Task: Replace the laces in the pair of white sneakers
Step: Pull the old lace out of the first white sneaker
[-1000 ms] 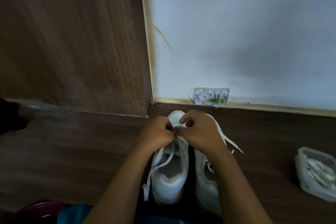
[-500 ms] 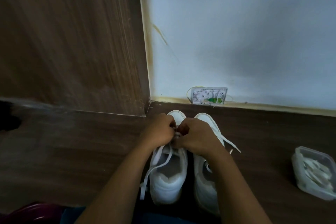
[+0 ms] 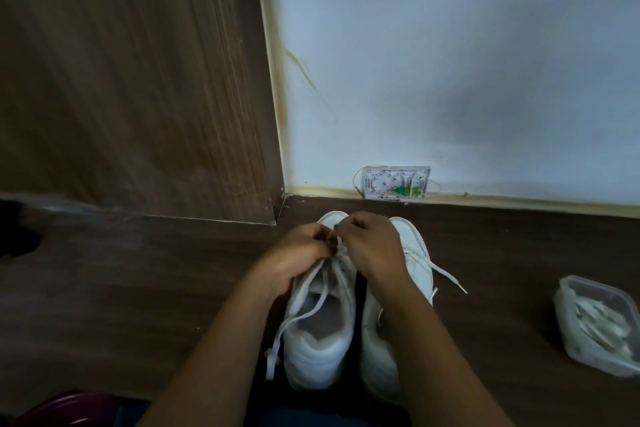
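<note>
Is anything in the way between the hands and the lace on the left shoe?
Nothing visible: the left hand and right hand already pinch the lace over the left sneaker.

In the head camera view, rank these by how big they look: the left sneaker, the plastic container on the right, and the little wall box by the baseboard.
1. left sneaker, partly covered by the hands
2. plastic container, cut off at the frame edge
3. wall box, farthest from the camera, so its true size is unsure
</note>
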`<state>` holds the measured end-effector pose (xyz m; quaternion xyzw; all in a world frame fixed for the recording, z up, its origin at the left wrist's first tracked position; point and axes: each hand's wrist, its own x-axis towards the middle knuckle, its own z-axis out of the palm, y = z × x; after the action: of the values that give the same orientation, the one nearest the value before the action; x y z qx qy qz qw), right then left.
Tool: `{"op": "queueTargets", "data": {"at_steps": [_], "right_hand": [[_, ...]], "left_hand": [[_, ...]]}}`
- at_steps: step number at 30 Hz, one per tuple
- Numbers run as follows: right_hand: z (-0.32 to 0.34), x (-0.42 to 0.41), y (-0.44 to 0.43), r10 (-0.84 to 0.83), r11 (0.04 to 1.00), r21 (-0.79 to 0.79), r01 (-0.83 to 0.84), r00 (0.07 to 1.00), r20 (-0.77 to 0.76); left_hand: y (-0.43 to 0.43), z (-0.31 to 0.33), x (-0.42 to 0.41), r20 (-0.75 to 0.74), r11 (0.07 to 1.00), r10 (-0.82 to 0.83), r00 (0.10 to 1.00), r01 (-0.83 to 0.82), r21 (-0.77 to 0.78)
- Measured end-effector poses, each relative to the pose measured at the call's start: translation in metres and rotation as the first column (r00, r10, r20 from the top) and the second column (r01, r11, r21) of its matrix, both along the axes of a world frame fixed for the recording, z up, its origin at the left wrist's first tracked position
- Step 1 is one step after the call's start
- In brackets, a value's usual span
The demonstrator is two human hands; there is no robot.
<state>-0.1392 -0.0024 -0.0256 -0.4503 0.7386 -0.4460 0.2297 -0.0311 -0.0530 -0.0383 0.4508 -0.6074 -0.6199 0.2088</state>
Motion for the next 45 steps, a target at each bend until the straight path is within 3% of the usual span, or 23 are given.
{"op": "queueTargets", "data": {"at_steps": [2,4,7,10,13,15,17,19,20,22,25,28,30,32,34,36,39,41,43,45], "right_hand": [[0.002,0.003,0.000,0.026,0.999,-0.022,-0.025,0.997,0.075],[0.001,0.003,0.000,0.098,0.995,-0.024,-0.096,0.994,0.056],[0.001,-0.005,0.003,0.052,0.996,-0.069,-0.049,0.998,0.045],[0.000,-0.017,0.007,0.125,0.992,0.023,-0.123,0.977,-0.174],[-0.006,-0.012,0.008,0.211,0.977,0.093,-0.191,0.915,-0.343],[-0.004,-0.009,0.006,0.077,0.991,-0.090,-0.102,0.966,-0.248],[0.004,-0.009,0.005,-0.006,0.946,-0.324,0.025,0.998,0.058],[0.011,-0.011,0.006,0.070,0.909,-0.410,0.075,0.942,0.328],[0.013,-0.011,0.007,0.109,0.912,-0.407,0.056,0.922,0.372],[0.010,-0.012,0.007,0.119,0.935,-0.355,0.002,0.941,0.318],[0.004,-0.019,0.010,0.100,0.965,-0.254,-0.058,0.983,0.152],[0.001,-0.019,0.014,0.280,0.957,-0.039,-0.286,0.952,-0.122],[-0.001,-0.014,0.013,0.273,0.957,-0.043,-0.287,0.939,-0.208],[0.005,-0.011,0.011,0.163,0.950,-0.268,-0.158,0.987,-0.004],[0.015,-0.009,0.012,0.222,0.869,-0.492,-0.055,0.931,0.289],[0.022,-0.007,0.014,0.362,0.804,-0.583,-0.119,0.876,0.320],[0.015,-0.007,0.016,0.382,0.843,-0.479,-0.244,0.899,0.214],[0.007,-0.013,0.014,0.189,0.915,-0.367,-0.165,0.981,0.032],[0.002,-0.018,0.013,0.037,0.968,-0.245,-0.061,0.994,-0.103],[-0.001,-0.020,0.011,0.021,0.984,-0.172,-0.053,0.984,-0.179]], "left_hand": [[0.003,-0.001,-0.003,0.029,0.993,-0.021,0.999,0.024,-0.117],[0.008,-0.004,-0.007,-0.002,0.986,0.064,0.998,-0.063,-0.152],[0.007,0.001,-0.012,-0.169,0.983,0.184,0.968,-0.181,0.034],[-0.001,0.011,-0.009,-0.350,0.969,0.239,0.906,-0.195,0.154],[-0.001,0.014,-0.005,-0.435,0.975,0.209,0.876,-0.155,0.157],[-0.001,0.011,-0.004,-0.400,0.987,0.143,0.905,-0.099,0.129],[0.002,0.011,-0.003,-0.275,0.997,0.039,0.961,-0.021,0.070],[0.007,0.007,-0.006,-0.159,0.999,-0.042,0.986,0.038,-0.031],[0.009,0.004,-0.010,-0.140,0.996,-0.033,0.990,0.020,-0.092],[0.013,0.003,-0.017,-0.217,0.983,0.084,0.973,-0.116,-0.142],[0.011,0.018,-0.019,-0.447,0.965,0.230,0.864,-0.262,-0.010],[0.008,0.034,-0.013,-0.612,0.966,0.237,0.755,-0.251,0.065],[0.007,0.039,-0.009,-0.666,0.964,0.247,0.704,-0.249,0.094],[0.005,0.040,-0.003,-0.726,0.945,0.318,0.609,-0.262,0.194],[0.003,0.042,0.005,-0.774,0.916,0.397,0.494,-0.267,0.300],[0.001,0.046,0.014,-0.805,0.901,0.426,0.414,-0.276,0.334],[-0.009,0.047,0.035,-0.753,0.812,0.561,0.343,-0.405,0.420],[-0.025,0.035,0.053,-0.581,0.675,0.716,0.388,-0.599,0.432],[-0.034,0.026,0.063,-0.323,0.545,0.834,0.447,-0.755,0.363],[-0.030,0.020,0.060,-0.204,0.510,0.859,0.469,-0.815,0.274]]}}
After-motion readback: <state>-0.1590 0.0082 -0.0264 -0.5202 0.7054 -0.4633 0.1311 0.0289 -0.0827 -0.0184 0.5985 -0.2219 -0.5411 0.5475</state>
